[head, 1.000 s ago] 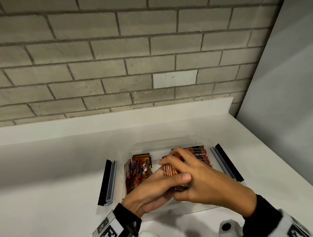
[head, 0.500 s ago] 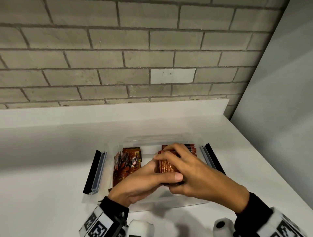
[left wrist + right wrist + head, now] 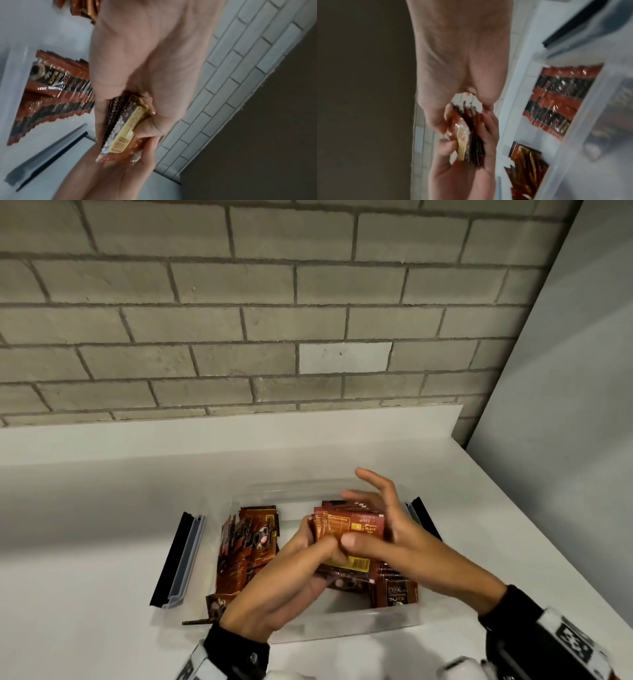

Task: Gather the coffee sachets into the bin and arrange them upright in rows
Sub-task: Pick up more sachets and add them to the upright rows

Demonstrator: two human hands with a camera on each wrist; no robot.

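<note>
A clear plastic bin (image 3: 342,628) sits on the white counter. My left hand (image 3: 318,542) grips a stack of brown-orange coffee sachets (image 3: 349,523) above the bin's middle, printed back facing me. My right hand (image 3: 363,515) pinches the same stack, with the thumb on its front and the fingers spread behind it. The stack (image 3: 123,129) shows edge-on in the left wrist view, and the right wrist view also has the stack (image 3: 467,135). A leaning row of sachets (image 3: 246,546) fills the bin's left side. More sachets (image 3: 394,587) stand at the right.
Black and grey latches flank the bin, a left latch (image 3: 181,559) and a right latch (image 3: 423,515). A loose sachet (image 3: 215,607) lies at the bin's front left corner. A brick wall runs behind the counter, and a grey wall closes the right side.
My right hand's fingers have lifted off the top of the stack and spread out behind it. The stack now stands higher, with its face turned toward me.
</note>
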